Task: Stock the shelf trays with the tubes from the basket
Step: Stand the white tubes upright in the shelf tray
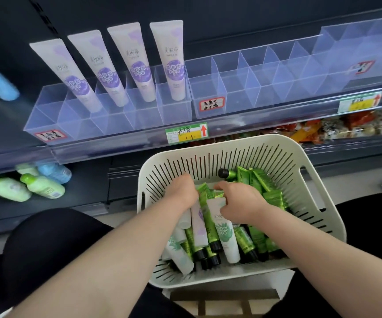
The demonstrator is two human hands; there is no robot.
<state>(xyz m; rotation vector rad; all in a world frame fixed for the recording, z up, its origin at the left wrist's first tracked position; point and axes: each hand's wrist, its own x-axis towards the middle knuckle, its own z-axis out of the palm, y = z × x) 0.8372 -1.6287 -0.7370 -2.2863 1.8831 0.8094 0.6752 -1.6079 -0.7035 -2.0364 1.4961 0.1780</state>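
Both hands are down inside the basket (210, 154), close together but not touching, its slotted walls rising on every side and its top open above them. Of the two, the left hand (182, 190) sits near the far left wall with its fingers curled down among the tubes; whether it holds one cannot be told. By contrast, the right hand (239, 203) has its fingers curled round the flat end of a white tube (225, 237) with green print, which lies cap toward the person. Between the hands lies a lilac tube (198, 226), and green tubes (262, 183) with black caps are heaped round and under them, thickest on the right. Past the basket's far rim runs the front edge of the shelf (116, 148), carrying a price tag (186, 133). On the shelf stand clear divided trays side by side: the left tray (45, 115) holds four upright tubes (130, 63) in its back row, caps down, while the middle tray (243, 72) and right tray (346, 42) show open compartments. Lower left, bottles (40, 185) lie on a lower shelf; right of the basket's far rim, snack packets (346, 128) show. Black-clad knees (47, 239) flank the basket on both sides.
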